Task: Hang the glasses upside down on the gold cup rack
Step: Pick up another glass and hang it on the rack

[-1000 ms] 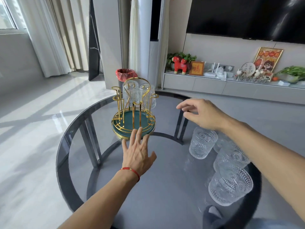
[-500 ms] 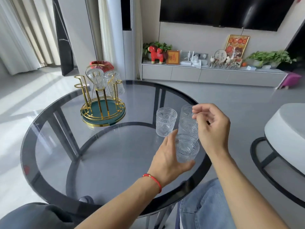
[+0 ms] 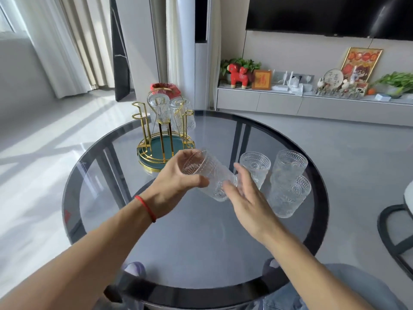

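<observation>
My left hand (image 3: 176,184) grips a clear embossed glass (image 3: 207,173), tilted on its side with the mouth toward the upper left, above the table's middle. My right hand (image 3: 248,198) is open, its fingertips at the base of that glass. The gold cup rack (image 3: 164,139) with a green tray base stands at the far left of the table. Two glasses (image 3: 159,108) hang upside down on its far pegs; the near pegs are bare. Three more glasses (image 3: 288,182) stand upright at the right side of the table.
The round dark glass table (image 3: 201,242) has a black rim and frame beneath. A red-lined bin (image 3: 164,88) sits on the floor behind the rack. A chair frame (image 3: 393,233) is at the right. A low TV cabinet (image 3: 312,104) with ornaments lines the far wall.
My left hand has lifted one glass from the group and tipped it sideways toward the rack. My right hand has opened and come under the glass's base. The view has shifted.
</observation>
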`<state>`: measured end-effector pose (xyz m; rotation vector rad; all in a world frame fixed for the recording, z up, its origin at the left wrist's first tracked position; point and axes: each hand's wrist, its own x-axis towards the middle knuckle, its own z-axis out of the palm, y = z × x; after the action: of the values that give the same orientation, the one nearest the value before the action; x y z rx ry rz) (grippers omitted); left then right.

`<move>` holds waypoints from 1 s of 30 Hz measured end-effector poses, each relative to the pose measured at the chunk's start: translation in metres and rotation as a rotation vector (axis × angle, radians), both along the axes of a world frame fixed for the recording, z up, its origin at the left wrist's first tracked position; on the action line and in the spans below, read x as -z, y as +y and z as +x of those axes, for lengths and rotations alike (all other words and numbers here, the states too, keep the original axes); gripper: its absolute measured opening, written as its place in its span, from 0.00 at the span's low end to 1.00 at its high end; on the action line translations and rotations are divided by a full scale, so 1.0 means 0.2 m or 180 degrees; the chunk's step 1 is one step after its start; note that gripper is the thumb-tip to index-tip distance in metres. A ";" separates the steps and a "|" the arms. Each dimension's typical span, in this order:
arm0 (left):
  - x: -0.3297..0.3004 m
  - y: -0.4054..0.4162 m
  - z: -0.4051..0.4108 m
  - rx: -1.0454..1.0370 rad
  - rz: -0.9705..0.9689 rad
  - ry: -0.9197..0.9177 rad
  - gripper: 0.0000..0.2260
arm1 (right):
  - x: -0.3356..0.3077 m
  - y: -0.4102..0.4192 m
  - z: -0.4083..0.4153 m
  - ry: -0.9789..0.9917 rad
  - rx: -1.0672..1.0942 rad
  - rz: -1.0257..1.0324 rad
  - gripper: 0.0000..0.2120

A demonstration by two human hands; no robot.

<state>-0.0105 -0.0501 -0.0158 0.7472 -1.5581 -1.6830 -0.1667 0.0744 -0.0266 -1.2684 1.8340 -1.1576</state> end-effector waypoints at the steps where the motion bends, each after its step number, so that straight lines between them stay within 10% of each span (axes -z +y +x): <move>1: 0.01 -0.03 0.01 0.0016 0.0210 0.0181 0.38 | 0.00 -0.05 0.01 -0.0420 -0.0085 0.0106 0.26; 4: 0.04 -0.09 0.04 -0.0014 0.0567 0.0518 0.41 | 0.00 -0.20 0.04 -0.2057 -0.0262 -0.0077 0.20; 8: 0.06 -0.16 0.08 -0.0196 0.0185 0.0087 0.39 | 0.02 -0.36 0.05 -0.2436 0.0066 -0.0505 0.20; 17: 0.31 -0.42 0.25 -0.1075 -0.2326 -0.2275 0.29 | -0.39 -0.62 0.00 -0.0342 0.0603 -0.1377 0.28; 30: 0.53 -0.51 0.24 -0.0902 -0.2825 -0.3203 0.32 | -0.76 -1.43 0.43 0.1144 -0.0139 -0.1489 0.30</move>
<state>0.0384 -0.1521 -0.1221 1.2850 -2.4103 -0.2127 -0.0815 -0.2118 0.1260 -1.8726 1.8261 -1.4649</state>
